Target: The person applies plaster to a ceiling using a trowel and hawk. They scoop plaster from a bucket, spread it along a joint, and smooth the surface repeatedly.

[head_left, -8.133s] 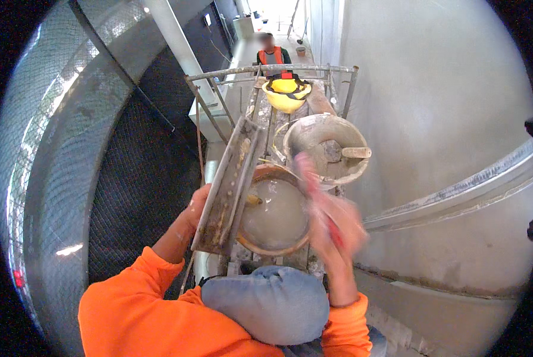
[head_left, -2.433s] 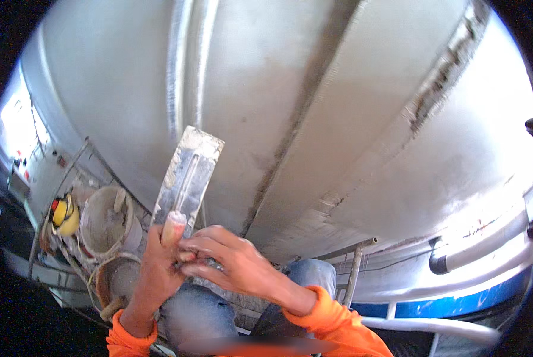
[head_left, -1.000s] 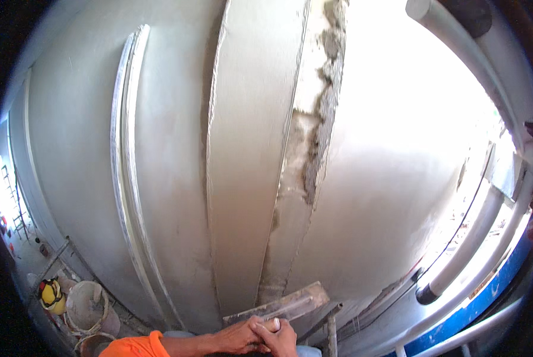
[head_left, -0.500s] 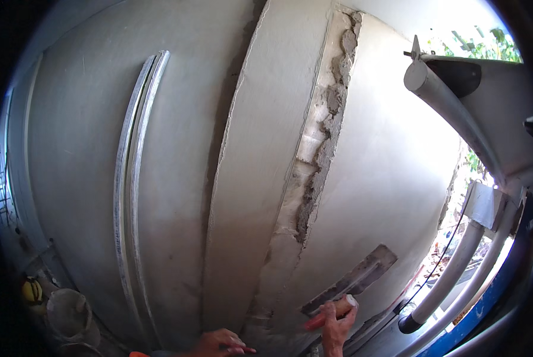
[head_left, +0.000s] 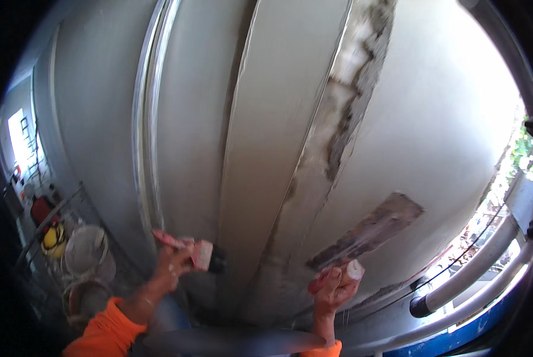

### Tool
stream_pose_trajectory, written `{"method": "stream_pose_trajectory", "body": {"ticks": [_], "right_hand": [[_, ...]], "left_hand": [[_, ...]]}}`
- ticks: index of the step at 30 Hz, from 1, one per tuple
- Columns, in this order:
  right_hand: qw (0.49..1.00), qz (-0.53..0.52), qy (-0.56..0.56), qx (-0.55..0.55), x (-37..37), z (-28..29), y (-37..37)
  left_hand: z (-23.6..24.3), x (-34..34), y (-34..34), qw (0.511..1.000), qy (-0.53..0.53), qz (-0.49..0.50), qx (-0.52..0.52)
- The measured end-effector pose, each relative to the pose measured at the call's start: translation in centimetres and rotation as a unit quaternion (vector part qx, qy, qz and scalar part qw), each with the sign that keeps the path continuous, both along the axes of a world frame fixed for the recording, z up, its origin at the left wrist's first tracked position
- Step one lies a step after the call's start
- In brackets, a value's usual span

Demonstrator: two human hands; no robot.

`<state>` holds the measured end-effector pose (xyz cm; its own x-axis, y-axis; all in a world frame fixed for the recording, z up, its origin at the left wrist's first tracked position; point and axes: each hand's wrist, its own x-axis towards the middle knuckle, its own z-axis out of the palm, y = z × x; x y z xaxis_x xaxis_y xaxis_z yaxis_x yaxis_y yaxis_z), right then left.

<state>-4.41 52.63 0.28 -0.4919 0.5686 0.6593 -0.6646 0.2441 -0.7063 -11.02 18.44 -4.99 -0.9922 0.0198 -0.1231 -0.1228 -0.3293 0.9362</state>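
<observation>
My left hand (head_left: 169,269) is closed around a wide paintbrush (head_left: 202,256) with a red handle and dark bristles. The bristles point right, close to the grey plastered wall (head_left: 189,149); I cannot tell whether they touch it. On the right, my right hand (head_left: 332,291) grips a plastering trowel (head_left: 373,229) by its handle. Its long, smeared blade slants up to the right in front of the wall. Above and between the hands runs a rough, unplastered strip (head_left: 361,110) with a ragged mortar edge.
Two long pale straightedges (head_left: 147,119) stand against the wall at left. A dirty bucket (head_left: 86,253), a second container (head_left: 88,300) and a yellow object (head_left: 53,239) sit at lower left. Grey metal pipes (head_left: 466,291) and a blue edge (head_left: 469,339) border the right side.
My view has tilted down. My left hand has come up from the lower edge, bringing the paintbrush into sight. My right hand, still holding the trowel, appears higher in the picture.
</observation>
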Motion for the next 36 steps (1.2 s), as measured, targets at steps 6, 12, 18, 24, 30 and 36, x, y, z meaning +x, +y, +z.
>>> {"method": "stream_pose_trajectory", "body": {"ticks": [6,12,18,24,30,36], "right_hand": [[0.965,-0.130,-0.087,0.209,2.3,-13.7,4.5],[0.863,-0.151,-0.471,0.100,10.3,-22.8,6.0],[0.928,-0.202,-0.301,0.090,10.1,-18.0,10.8],[0.881,-0.173,-0.401,0.181,8.1,-18.5,10.6],[0.888,-0.200,-0.395,0.124,6.2,-11.1,9.4],[0.997,0.029,-0.068,-0.007,-0.2,4.2,6.0]], "left_hand": [[3.2,3.6,-2.0,0.989,0.038,0.088,-0.109],[6.6,4.5,-3.3,0.940,0.177,0.058,-0.284],[5.7,4.7,-2.1,0.901,0.243,0.024,-0.358],[3.3,3.9,-0.7,0.922,0.208,0.014,-0.326],[6.0,0.3,1.3,0.883,0.207,-0.225,-0.356],[5.4,-3.0,8.0,0.762,0.377,-0.338,-0.404]]}}
